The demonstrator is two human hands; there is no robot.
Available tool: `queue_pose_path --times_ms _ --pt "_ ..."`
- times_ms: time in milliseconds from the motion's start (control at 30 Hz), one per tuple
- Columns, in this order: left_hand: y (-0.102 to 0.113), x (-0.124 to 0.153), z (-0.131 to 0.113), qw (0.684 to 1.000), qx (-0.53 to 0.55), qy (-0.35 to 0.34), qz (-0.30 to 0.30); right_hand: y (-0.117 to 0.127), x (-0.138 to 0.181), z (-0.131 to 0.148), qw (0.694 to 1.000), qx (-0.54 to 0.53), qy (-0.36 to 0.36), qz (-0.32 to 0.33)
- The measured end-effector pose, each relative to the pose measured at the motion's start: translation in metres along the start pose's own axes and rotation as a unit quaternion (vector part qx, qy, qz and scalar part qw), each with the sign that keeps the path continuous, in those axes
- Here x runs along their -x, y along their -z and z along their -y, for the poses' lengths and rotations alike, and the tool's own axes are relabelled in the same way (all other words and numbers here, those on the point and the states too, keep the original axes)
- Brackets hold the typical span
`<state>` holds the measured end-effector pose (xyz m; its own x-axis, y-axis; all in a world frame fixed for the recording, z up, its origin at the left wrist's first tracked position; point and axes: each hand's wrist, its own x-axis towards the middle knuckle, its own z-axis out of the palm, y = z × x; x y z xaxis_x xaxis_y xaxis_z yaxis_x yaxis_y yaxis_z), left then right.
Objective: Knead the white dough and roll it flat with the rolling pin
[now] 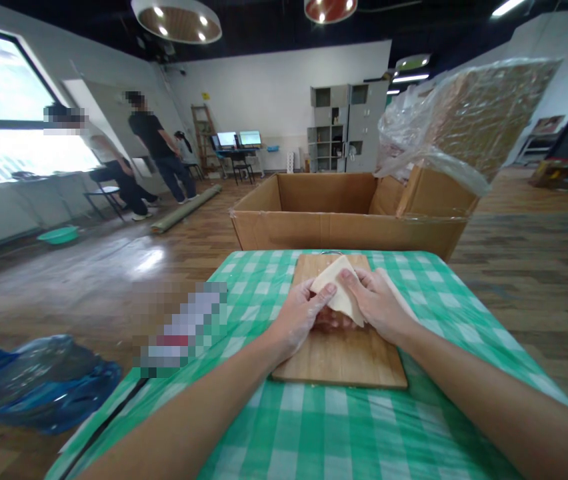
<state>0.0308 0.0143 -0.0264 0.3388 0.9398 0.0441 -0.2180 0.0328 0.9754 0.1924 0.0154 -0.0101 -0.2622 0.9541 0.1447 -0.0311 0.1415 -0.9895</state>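
Observation:
Both hands hold a pale, flat piece of dough [337,283] above a wooden cutting board [339,363]. My left hand [309,310] pinches its left side, thumb on top and fingers underneath. On the other side, my right hand [377,300] is closed on it, thumb pressing the upper face. The dough slants, with one corner hanging toward me. Whitish residue shows on my fingers. Something pale and flat [397,293] lies behind my right hand, mostly hidden. The board has a metal handle at its far end.
A green checked cloth [294,427] covers the table. A blurred-out device with a cable [124,400] lies at left. Beyond the table stands a large open cardboard box [334,230]. A big water bottle [39,383] is on the floor, left. Several people [159,140] are in the background.

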Motion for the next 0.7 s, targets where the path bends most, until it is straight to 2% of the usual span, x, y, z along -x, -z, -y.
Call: queue_pose_path --times_ms 67,167,233,367,433,533,633,700 --pt "-0.0022 0.0008 0.0031 1.0 -0.02 0.002 -0.007 0.0017 -0.0016 -0.0025 1.0 -0.023 0.004 0.005" --pt "-0.0018 0.0013 0.0042 0.996 -0.064 -0.037 -0.04 0.0054 -0.0031 -0.0051 1.0 -0.007 0.002 0.004" --pt "-0.0007 0.0019 0.0024 0.994 -0.088 -0.056 -0.025 0.006 -0.0023 -0.0044 1.0 0.008 -0.018 0.007" --pt "-0.0007 0.0037 -0.0027 0.992 -0.115 -0.04 0.021 0.0013 0.0016 -0.0001 0.997 -0.017 -0.065 0.044" --pt "-0.0012 0.0035 -0.0033 0.993 -0.107 -0.034 0.03 -0.0013 0.0031 0.0009 0.998 0.002 -0.061 0.031" --pt "-0.001 0.002 -0.0014 0.996 -0.082 -0.041 0.006 -0.0023 0.0033 -0.0008 0.999 0.046 -0.025 0.001" --pt "-0.0002 0.0017 0.0006 0.992 -0.101 -0.065 -0.04 -0.0005 0.0025 -0.0046 0.999 0.025 -0.012 0.022" --pt "0.0004 0.0027 0.001 0.988 -0.128 -0.071 -0.043 0.0008 0.0023 -0.0062 0.999 0.024 -0.012 0.035"
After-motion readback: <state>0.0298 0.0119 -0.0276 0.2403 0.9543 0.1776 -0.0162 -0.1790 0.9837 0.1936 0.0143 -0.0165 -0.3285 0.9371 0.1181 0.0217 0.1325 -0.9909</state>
